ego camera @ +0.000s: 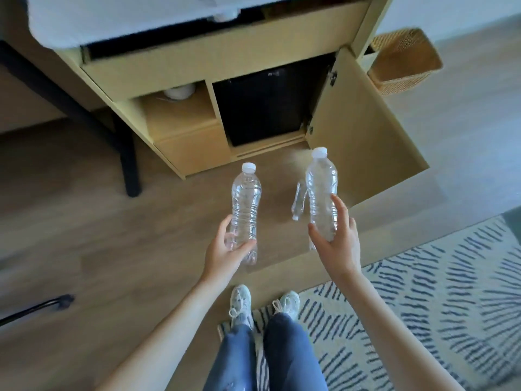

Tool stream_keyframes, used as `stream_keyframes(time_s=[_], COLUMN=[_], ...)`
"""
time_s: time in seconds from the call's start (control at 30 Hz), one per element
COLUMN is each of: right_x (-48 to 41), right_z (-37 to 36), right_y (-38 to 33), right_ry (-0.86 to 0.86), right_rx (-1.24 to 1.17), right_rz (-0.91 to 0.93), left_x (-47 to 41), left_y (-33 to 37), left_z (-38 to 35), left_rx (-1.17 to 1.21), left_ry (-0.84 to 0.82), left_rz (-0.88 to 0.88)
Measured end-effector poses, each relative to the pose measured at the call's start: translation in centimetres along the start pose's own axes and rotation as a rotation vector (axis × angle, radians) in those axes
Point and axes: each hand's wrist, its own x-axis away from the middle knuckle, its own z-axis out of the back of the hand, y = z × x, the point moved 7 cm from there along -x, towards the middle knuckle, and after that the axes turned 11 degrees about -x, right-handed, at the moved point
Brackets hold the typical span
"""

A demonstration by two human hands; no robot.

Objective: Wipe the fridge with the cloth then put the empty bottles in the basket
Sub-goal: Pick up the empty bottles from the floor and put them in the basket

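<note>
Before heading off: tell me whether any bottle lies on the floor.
Yes, a third bottle lies on the floor between the two that the left hand and right hand hold.

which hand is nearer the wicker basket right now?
Right. The right hand, gripping a bottle, is left of the basket and closer to the person; the left hand, gripping the other bottle, is farther left.
</note>
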Motion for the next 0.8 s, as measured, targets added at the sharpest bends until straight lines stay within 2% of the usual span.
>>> stream_keyframes(time_s=[0.23,0.47,0.6,0.8], right_x=[4.8,6.4,7.6,9.0], right_z=[9.7,13.6,14.5,13.5], right_y=[-15.2,-23.4,-25.3,-23.3], right_ry=[0.075,0.128,0.184,0.121], right_rx=[-0.064,-0.153,-0.298,-0.500], right_rz=[0.061,0.089,0.121,-0.020], left_x=[10.8,16.3,17.8,19.0], left_y=[13.4,21.8,23.4,22.7], left_z=[6.7,10.6,11.8,11.3], left_rx=[0.090,0.238,0.279,0.269], left_ry=[0.038,0.053,0.051,0.028], left_rz=[-0.148,-0.311,-0.366,-0.359])
